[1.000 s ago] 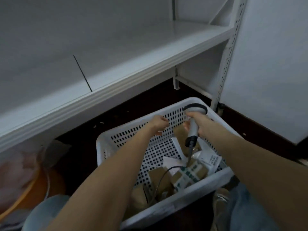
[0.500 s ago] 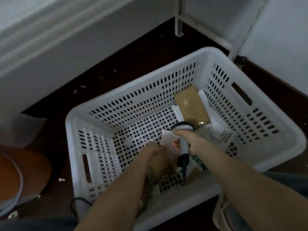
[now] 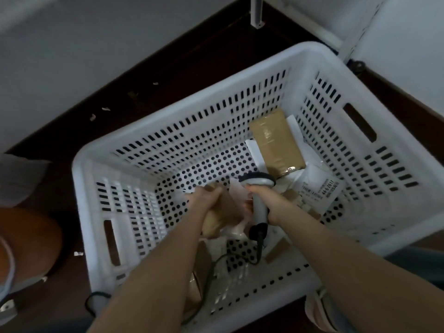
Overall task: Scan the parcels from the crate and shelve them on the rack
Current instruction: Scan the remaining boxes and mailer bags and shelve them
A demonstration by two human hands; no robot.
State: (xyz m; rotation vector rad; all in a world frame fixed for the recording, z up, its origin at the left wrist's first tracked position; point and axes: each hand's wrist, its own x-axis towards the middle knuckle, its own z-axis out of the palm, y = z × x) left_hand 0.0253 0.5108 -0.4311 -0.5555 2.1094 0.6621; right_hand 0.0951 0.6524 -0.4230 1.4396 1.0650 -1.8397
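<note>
A white perforated crate [image 3: 149, 219] stands on the dark floor below me. Inside it, my left hand [image 3: 206, 196] grips a small brown parcel [image 3: 223, 215] near the crate's middle. Just to its right, my right hand [image 3: 266, 200] holds a grey handheld barcode scanner [image 3: 258, 188], head pointing away from me, its black cable [image 3: 216, 265] trailing towards the near wall. A taped brown box [image 3: 276, 143] leans at the far right corner. A white mailer with a printed label [image 3: 322, 186] lies beside it.
The rack's white upright and foot [image 3: 256, 13] stand beyond the crate. A pale wall panel [image 3: 72, 49] fills the upper left. An orange round object [image 3: 26, 241] sits on the floor at the left. Paper scraps [image 3: 98, 112] dot the dark floor.
My view dropped from the shelf down into the crate. Both hands went from the far rim down inside; my left hand took hold of the brown parcel while the scanner stayed in my right.
</note>
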